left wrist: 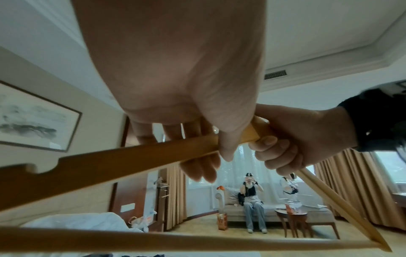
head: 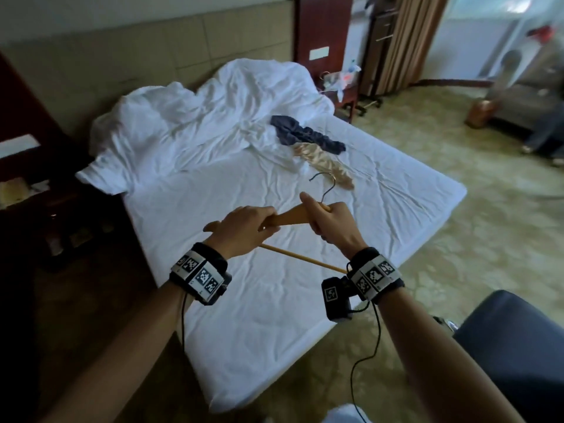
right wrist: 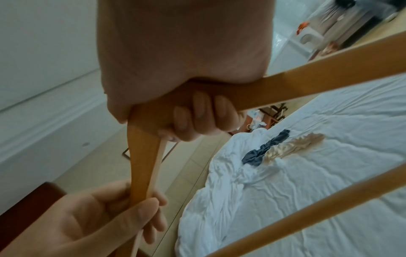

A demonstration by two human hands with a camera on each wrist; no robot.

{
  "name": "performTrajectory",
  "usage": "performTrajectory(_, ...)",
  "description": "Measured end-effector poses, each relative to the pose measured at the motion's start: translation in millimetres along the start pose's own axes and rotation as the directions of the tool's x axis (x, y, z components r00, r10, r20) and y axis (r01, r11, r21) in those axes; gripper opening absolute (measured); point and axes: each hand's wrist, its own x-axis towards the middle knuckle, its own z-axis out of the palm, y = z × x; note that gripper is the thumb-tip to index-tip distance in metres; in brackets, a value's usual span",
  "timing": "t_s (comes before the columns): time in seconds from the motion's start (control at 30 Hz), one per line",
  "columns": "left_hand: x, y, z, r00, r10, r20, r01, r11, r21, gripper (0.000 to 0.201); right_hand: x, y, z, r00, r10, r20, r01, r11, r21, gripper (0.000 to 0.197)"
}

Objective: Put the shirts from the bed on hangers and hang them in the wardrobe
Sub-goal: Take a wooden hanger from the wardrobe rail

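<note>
Over the bed (head: 274,300), both hands hold a hanger (head: 290,216), hook away.

hanger (head: 293,216) middle hidden by hands, seated person (head: 546,129) blurred

I am holding the hanger (head: 293,218) over the near part of the bed (head: 274,315), my left hand (head: 241,227) gripping its left arm and my right hand (head: 332,224) gripping its middle, just below the hook. Beyond the hanger, two shirts (head: 314,145) are lying bunched side by side, touching, on the bed. The duvet (head: 189,117) is lying heaped behind and left of them, toward the headboard.
</note>
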Motion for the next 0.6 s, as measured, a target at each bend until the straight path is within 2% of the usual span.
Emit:
performTrajectory(0.13,101,33,36,0.999,0.043,0.006,-0.043,0.998,-0.035,0.026,70,41,-72,0.997,0.04,-0.067,-0.04,0.999,0.0,0.072)
performTrajectory(0.23,172,55,70,0.996,0.02,-0.093,-0.028,0.995,-0.091,0.046,127,79,-125,0.995,0.071,-0.069,-0.071,0.997,0.004,0.07)
performTrajectory(0.3,218,65,96,0.985,-0.009,-0.17,-0.019,0.986,-0.164,0.049,167,107,-161,0.993,0.113,-0.044,-0.113,0.994,-0.003,0.072)
performTrajectory(0.37,262,71,122,0.978,-0.068,-0.195,0.024,0.975,-0.221,0.046,202,138,-196,0.982,0.189,-0.025,-0.189,0.982,-0.022,0.075)
performTrajectory(0.43,300,76,143,0.974,-0.167,-0.153,0.124,0.959,-0.255,0.041,235,166,-227,0.966,0.257,-0.001,-0.257,0.966,-0.042,0.074)
performTrajectory(0.53,358,78,174,0.955,-0.296,-0.016,0.278,0.913,-0.3,0.037,281,203,-266,0.95,0.313,0.014,-0.309,0.943,-0.125,0.061)
performTrajectory(0.6,394,76,196,0.932,-0.352,0.083,0.36,0.882,-0.305,0.035,312,222,-289,0.939,0.344,-0.011,-0.34,0.921,-0.191,0.06)
